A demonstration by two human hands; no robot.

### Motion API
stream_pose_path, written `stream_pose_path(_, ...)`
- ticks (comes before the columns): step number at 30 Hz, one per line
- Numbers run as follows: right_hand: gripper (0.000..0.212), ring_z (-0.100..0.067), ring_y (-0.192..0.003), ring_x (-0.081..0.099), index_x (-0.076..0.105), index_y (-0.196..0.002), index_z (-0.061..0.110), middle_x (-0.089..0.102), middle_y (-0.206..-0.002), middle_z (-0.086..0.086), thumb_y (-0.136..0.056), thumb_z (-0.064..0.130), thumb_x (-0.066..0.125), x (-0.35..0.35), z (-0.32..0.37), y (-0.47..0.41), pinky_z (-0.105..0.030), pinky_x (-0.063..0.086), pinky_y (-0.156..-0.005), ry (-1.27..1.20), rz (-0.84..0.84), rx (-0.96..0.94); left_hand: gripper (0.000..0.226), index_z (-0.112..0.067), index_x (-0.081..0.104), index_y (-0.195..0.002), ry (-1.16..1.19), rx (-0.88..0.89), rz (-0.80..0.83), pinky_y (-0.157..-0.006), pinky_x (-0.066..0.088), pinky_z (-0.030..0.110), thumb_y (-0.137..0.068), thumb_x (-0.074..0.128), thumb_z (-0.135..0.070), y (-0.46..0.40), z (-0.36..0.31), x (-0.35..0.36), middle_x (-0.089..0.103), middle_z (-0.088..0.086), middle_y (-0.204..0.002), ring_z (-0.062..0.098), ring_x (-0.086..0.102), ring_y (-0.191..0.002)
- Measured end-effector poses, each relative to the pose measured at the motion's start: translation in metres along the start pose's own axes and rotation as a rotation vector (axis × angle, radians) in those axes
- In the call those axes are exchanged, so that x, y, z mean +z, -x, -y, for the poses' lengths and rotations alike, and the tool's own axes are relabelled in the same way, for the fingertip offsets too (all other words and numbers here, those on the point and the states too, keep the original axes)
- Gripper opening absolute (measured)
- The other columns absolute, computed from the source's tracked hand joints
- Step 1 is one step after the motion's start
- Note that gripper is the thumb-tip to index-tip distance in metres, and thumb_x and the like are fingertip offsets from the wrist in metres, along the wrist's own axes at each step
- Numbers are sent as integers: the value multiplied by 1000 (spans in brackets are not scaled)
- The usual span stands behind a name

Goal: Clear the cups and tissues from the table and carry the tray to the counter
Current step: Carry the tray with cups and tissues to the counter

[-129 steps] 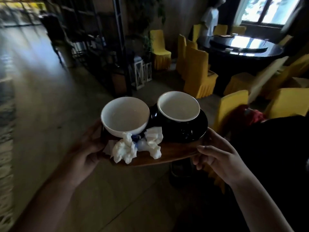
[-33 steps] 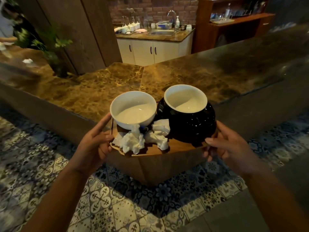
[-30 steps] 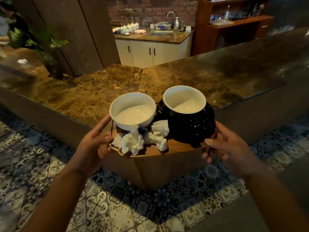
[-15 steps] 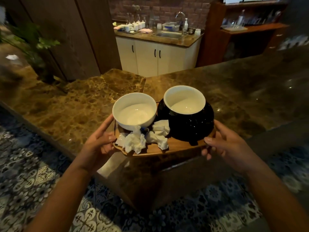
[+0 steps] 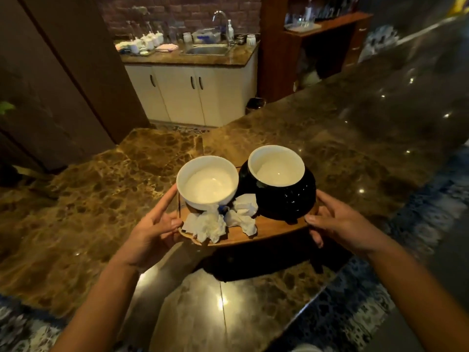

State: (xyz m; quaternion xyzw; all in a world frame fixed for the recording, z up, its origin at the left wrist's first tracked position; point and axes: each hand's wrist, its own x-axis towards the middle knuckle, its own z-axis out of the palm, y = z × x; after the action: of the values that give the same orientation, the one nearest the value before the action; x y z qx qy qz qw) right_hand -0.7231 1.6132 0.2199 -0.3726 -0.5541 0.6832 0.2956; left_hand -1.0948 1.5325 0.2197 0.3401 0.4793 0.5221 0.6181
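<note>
I hold a round wooden tray [image 5: 274, 231] above the corner of a brown marble counter [image 5: 106, 199]. On it stand a white cup [image 5: 207, 182] at the left and a black cup with a white inside [image 5: 279, 184] at the right. Several crumpled white tissues [image 5: 220, 222] lie along the tray's near edge. My left hand [image 5: 154, 227] grips the tray's left rim and my right hand [image 5: 337, 222] grips its right rim. The tray casts a dark shadow on the counter beneath it.
Behind the counter are white cabinets [image 5: 193, 90] with a sink and tap [image 5: 210, 48], white jugs and bottles. A wooden shelf unit [image 5: 317, 41] stands at the right, a dark wooden wall [image 5: 63, 72] at the left. Patterned floor tiles [image 5: 355, 308] show below the counter's edge.
I have walked from the dining room to the counter. Over the last second the tray has come forward over the marble top, with both hands still on its rims.
</note>
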Motion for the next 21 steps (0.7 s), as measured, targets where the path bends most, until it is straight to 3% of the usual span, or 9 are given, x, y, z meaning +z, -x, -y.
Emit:
stream_pose_path(2,58,-19,-58,59,45,-142,25,59,-70,-9,-90,2,58,0,-3,-13,-32,51,-52,-19,-10,12,69,-39,59,-129,12,-30,10,-69,63,32,-80,55,11,-17,-1,-11,76,18,-109,24,76,-82)
stream_pose_path(4,60,-20,-59,60,42,-144,23,61,-68,-9,-90,1,57,-6,-4,-25,-33,52,-53,-34,-18,27,75,-41,65,-130,44,-58,54,-73,61,33,-70,78,2,-36,1,-24,73,21,-116,26,74,-88)
stream_pose_path(7,66,-23,-60,62,38,-147,22,61,-67,-13,-89,2,59,-21,-5,-45,-34,54,-55,-23,-9,45,101,-42,57,-142,24,-100,94,-71,57,33,-54,99,-16,-63,9,-37,65,24,-110,28,67,-86)
stream_pose_path(11,70,-24,-59,62,36,-150,19,60,-66,-18,-87,4,63,-46,-6,-77,-35,54,-54,-4,11,68,109,-40,47,-150,55,-131,60,-71,54,33,-57,98,-15,-90,19,-35,61,22,-105,27,62,-84)
stream_pose_path(14,71,-22,-55,62,36,-147,21,61,-62,-15,-84,5,64,-60,-9,-97,-34,53,-53,13,48,88,104,-40,49,-147,51,-114,12,-71,56,34,-59,95,-8,-101,30,-29,69,16,-93,25,68,-80)
stream_pose_path(18,74,-21,-56,62,33,-150,18,62,-63,-14,-84,3,64,-75,-14,-120,-34,54,-52,11,72,148,76,-38,49,-138,78,-124,-75,-69,64,35,-80,57,11,-110,39,-16,76,13,-89,24,75,-78)
stream_pose_path(19,75,-21,-56,63,32,-150,17,62,-64,-14,-84,2,64,-78,-16,-126,-34,54,-52,23,75,160,76,-37,48,-138,81,-137,-83,-70,64,36,-80,57,11,-112,42,-15,76,13,-90,24,76,-79)
stream_pose_path(21,74,-22,-57,64,31,-151,17,63,-67,-16,-87,-2,63,-83,-21,-138,-33,55,-52,52,73,185,88,-36,45,-144,88,-154,-99,-72,64,39,-73,75,6,-119,48,-18,76,15,-91,26,76,-80)
